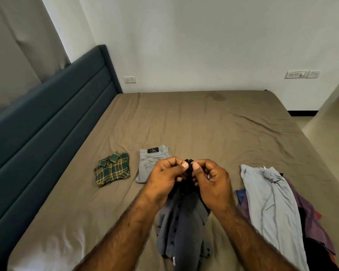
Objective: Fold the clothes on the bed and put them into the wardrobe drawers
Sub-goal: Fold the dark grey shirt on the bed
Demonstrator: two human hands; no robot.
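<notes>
Both hands, the left hand and right hand, pinch the top of the dark grey shirt over the bed, maybe buttoning its collar; next, lay it flat for folding.

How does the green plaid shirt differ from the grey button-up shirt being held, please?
The green plaid shirt is folded into a compact bundle, while the grey button-up shirt hangs loose and unfolded. The plaid shirt lies untouched on the bed; the grey one is pinched near its top by the left hand and right hand. One is checked, the other plain. Both are buttoned shirts.
</notes>
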